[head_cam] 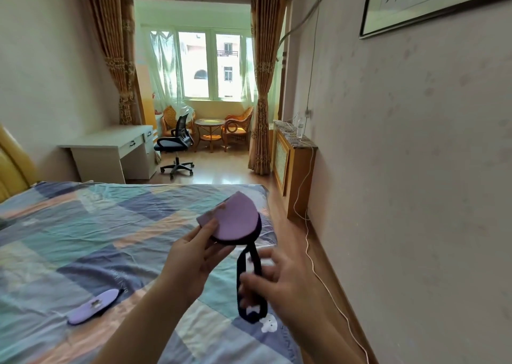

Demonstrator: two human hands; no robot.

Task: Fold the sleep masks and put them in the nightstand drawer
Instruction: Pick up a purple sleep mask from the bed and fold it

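Head view: the left hand [194, 255] pinches the folded sleep mask [235, 218] to keep it doubled, while right-hand fingers [249, 280] curl round its dark strap [243, 269], likely tidying it.

A home bedroom is indicated by a bed with patchwork-coloured sheet [83, 239], white wooden desk [110, 150], and patterned gold curtains [264, 86].

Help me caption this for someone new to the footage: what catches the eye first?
The folded purple sleep mask, held up in the left hand over the bed's near right corner, its dark strap hanging into the right hand. A second purple sleep mask lies flat on the patchwork bedsheet, lower left. Beyond, a bright window between gold curtains.
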